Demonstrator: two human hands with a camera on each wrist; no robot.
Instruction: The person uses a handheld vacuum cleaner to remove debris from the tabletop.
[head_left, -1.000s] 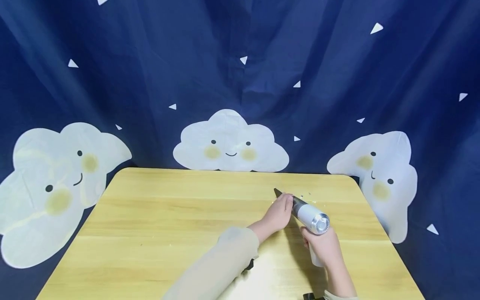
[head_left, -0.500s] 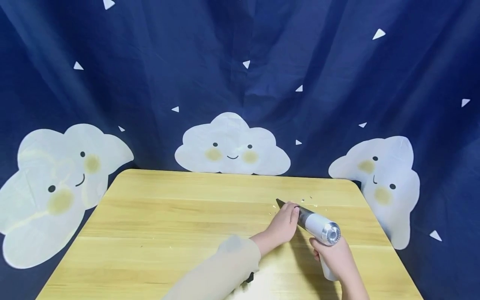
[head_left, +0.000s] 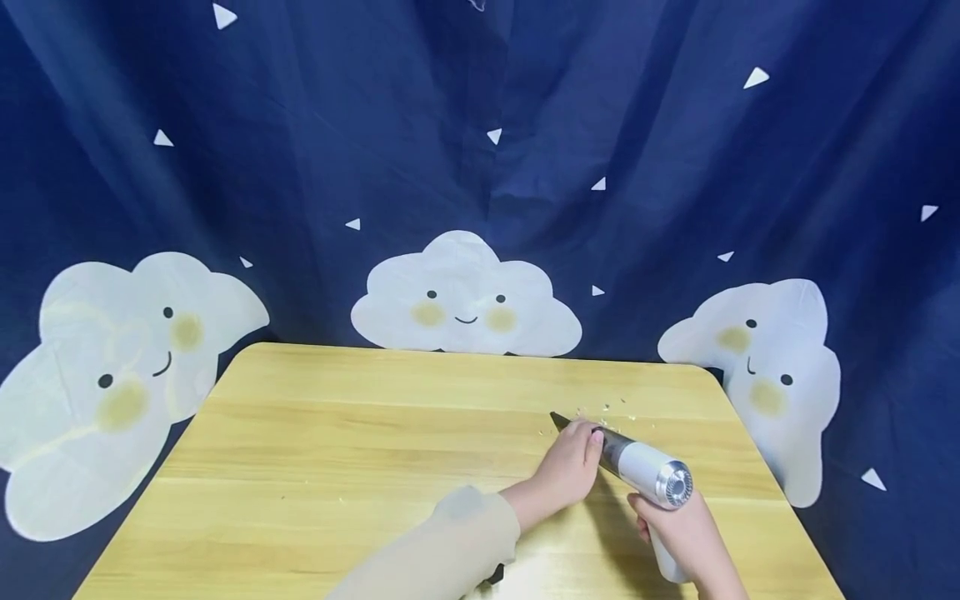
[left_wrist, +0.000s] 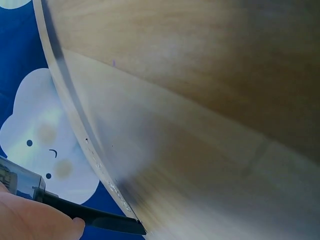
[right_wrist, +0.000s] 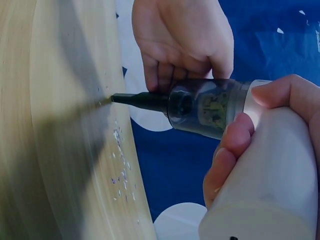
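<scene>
A white handheld vacuum cleaner [head_left: 651, 469] is held slantwise over the table, its slim black nozzle [right_wrist: 140, 101] pointing away to the left. My right hand [head_left: 686, 533] grips its white handle from the right. Up front, my left hand [head_left: 564, 467] holds the vacuum where the nozzle meets the see-through dust cup [right_wrist: 202, 107]; some of those fingers are hidden behind it in the right wrist view. Bits of debris show inside the cup. Small pale scraps [right_wrist: 121, 160] lie scattered on the wood beside the nozzle tip, which is close over the surface.
The light wooden table [head_left: 337, 450] has rounded far corners. Behind it hangs a dark blue curtain [head_left: 420, 108] printed with smiling clouds and white triangles. A few tiny specks [head_left: 341, 500] dot the table at the left. My left sleeve [head_left: 442, 546] crosses the near side.
Both hands and the vacuum have shifted toward me and a little to the right, the nozzle tip drawing back from the far edge. The head view has tilted slightly up.
</scene>
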